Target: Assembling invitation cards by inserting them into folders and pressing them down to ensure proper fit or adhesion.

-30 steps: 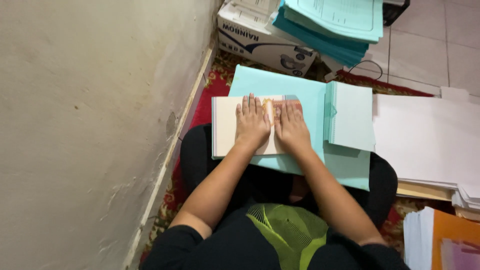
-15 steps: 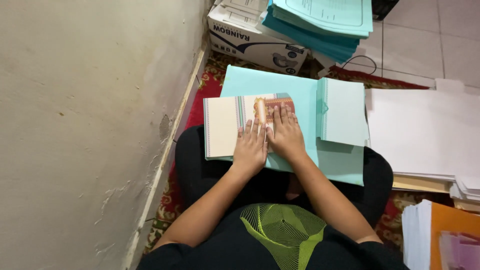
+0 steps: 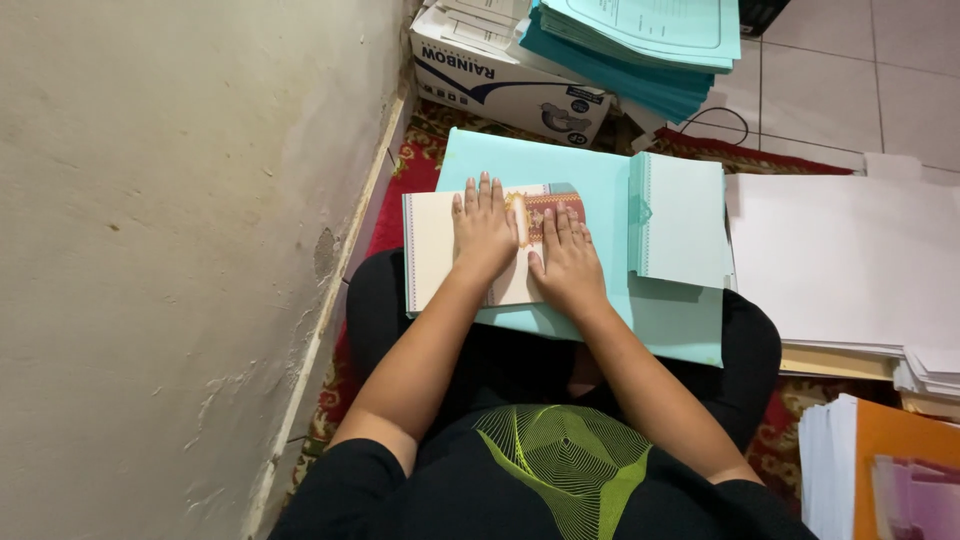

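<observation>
A cream folded sheet [image 3: 432, 246] with a brown patterned panel [image 3: 553, 204] lies on a light teal folder [image 3: 600, 196] across my lap. My left hand [image 3: 484, 228] lies flat on the sheet, fingers together and stretched out. My right hand [image 3: 566, 260] presses flat beside it, partly over the patterned panel. Neither hand grips anything. A small stack of pale teal sheets [image 3: 684, 220] rests on the folder to the right of my hands.
A plaster wall [image 3: 170, 250] runs along the left. A cardboard box [image 3: 505, 75] with a pile of teal folders [image 3: 640, 45] stands ahead. White paper stacks [image 3: 850, 260] lie on the right, an orange folder [image 3: 905, 460] at lower right, a red carpet [image 3: 395, 205] beneath.
Both hands slid slightly toward me and to the left across the sheet, staying flat. The patterned panel shows more above the fingers now.
</observation>
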